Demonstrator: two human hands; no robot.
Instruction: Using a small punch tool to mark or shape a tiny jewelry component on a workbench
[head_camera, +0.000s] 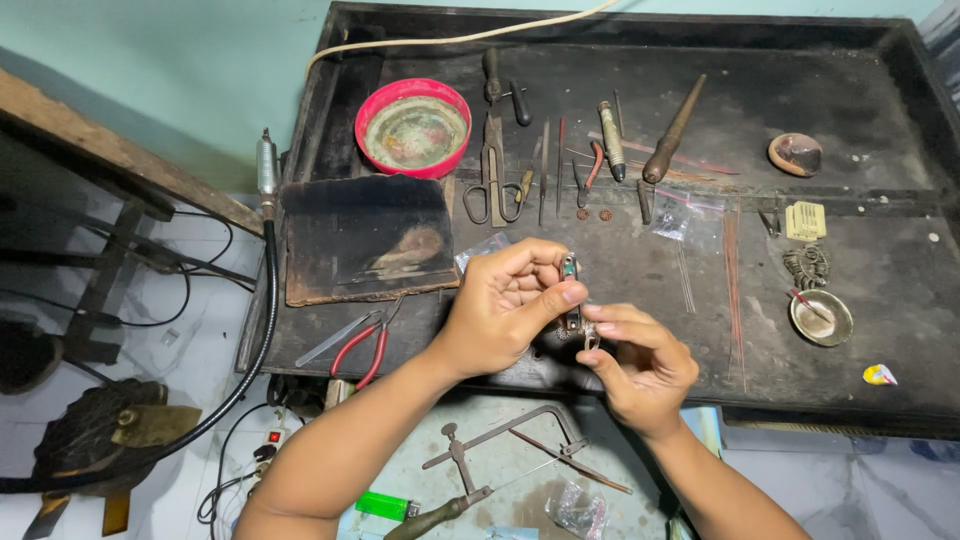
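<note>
Both hands meet on one small metal piece (573, 318) with a green tip: the left hand (505, 305) pinches its upper end between thumb and forefinger, while the right hand (640, 360) nips its lower end just below. Left of the left hand, red-handled pliers (365, 350) lie on the dark table (880, 240); below both hands, a jeweller's saw (490, 465) rests on the floor.
</note>
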